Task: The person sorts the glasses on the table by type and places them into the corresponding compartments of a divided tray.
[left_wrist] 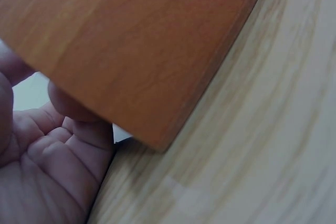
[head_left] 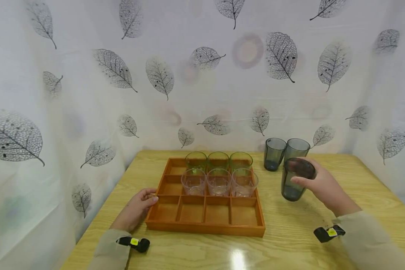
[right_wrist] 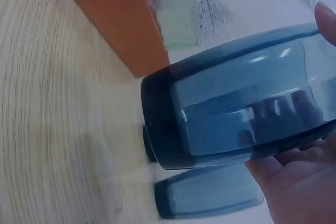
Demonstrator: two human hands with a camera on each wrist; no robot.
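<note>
My right hand point(head_left: 324, 183) grips a dark blue-grey glass tumbler point(head_left: 291, 189), thumb in front and fingers around its far side. The tumbler is tilted and held above the table, right of a wooden compartment tray point(head_left: 206, 228). In the right wrist view its thick dark base point(right_wrist: 163, 119) points left. My left hand point(head_left: 137, 207) holds the tray's left side, thumb and fingertips at the wall. The left wrist view shows fingers point(left_wrist: 79, 103) partly hidden behind the wood. Three green glasses point(head_left: 218, 159) stand in the tray's back row, three clear glasses point(head_left: 218, 182) in the middle row.
Two more blue-grey tumblers, a left one point(head_left: 273, 155) and a right one point(head_left: 298, 146), stand close together at the table's back right. The wood-grain table point(head_left: 290, 232) meets a leaf-patterned curtain point(head_left: 202, 93) at the back and sides.
</note>
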